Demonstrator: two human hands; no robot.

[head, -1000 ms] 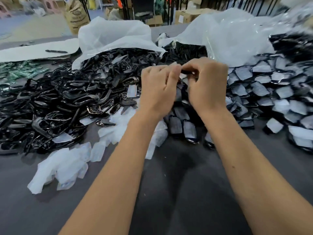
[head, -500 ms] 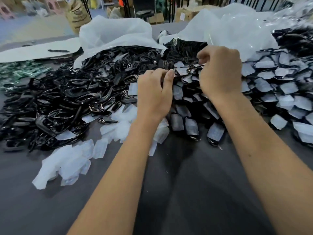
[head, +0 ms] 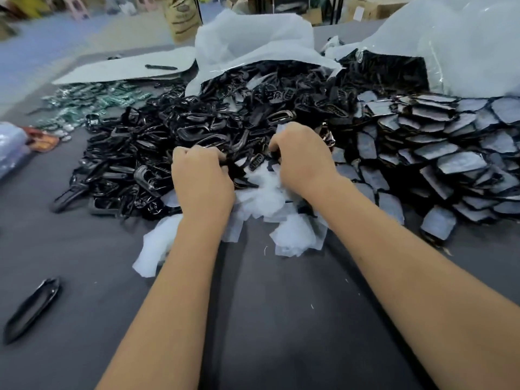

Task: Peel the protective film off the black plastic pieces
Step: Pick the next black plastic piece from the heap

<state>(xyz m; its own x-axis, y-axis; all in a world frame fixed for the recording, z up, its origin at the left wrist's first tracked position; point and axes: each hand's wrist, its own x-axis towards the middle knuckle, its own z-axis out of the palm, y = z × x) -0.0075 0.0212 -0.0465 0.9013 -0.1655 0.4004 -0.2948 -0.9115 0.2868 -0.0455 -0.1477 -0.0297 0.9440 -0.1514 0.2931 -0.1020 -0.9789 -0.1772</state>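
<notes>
- Black plastic pieces (head: 174, 153) lie heaped mid-tabletop; film-covered ones (head: 439, 144) stacked to the right.
- Left hand (head: 201, 178): grip curled at the heap's edge; contents hidden.
- Right hand (head: 302, 156): fingers curled, hold unclear.
- Peeled film scraps (head: 264, 201) lie under both hands on the grey tabletop (head: 267, 319).

No legible text anywhere. The brown sack (head: 183, 16) at the back has dark print on it, but it's too blurred to read, no letters or nos. The orange-brown packet (head: 43, 140) at the left edge of the table (head: 281, 319) has some markings, also unreadable. The cardboard boxes (head: 374, 8) at the far right back show a pale label, too small and smeared to make out. Nothing else carries a brand, sign or no.
</notes>
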